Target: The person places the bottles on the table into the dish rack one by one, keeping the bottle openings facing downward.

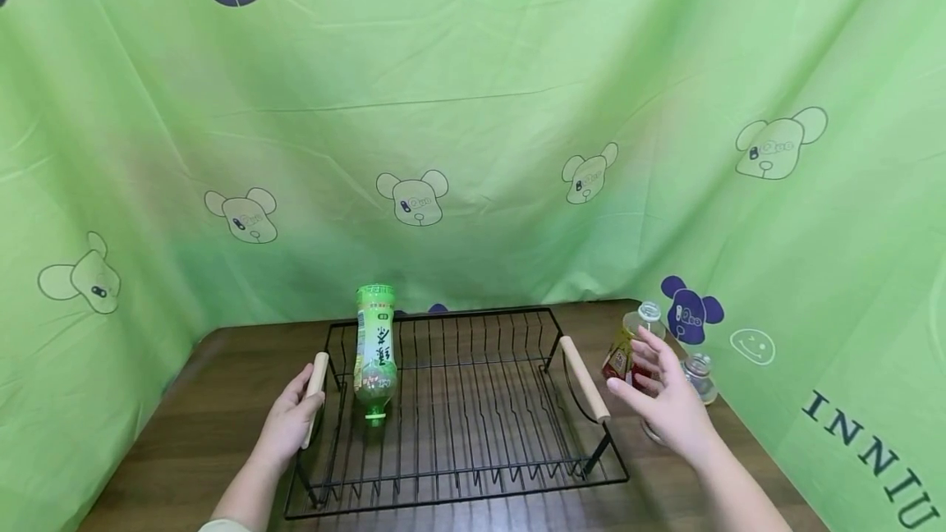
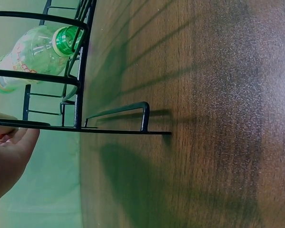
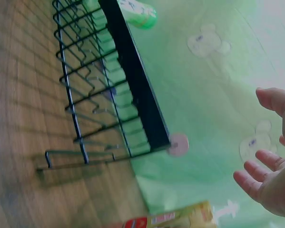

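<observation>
Steadying the rack (image 1: 473,314) by its left wooden handle (image 1: 317,376), the left hand (image 1: 290,417) grips firmly; the right hand (image 1: 672,401), empty with fingers parted wide, is out by the yellow-and-red bottle (image 1: 621,351) near the right edge of the worktop (image 1: 199,401). A green bottle (image 1: 375,351) lies at the rack's left end, cap toward the front. The step seems to be a reach for the yellow-and-red bottle; the next move would call for curling fingers round it. The head view overlaps hand and bottle, while the right wrist view shows them apart.
</observation>
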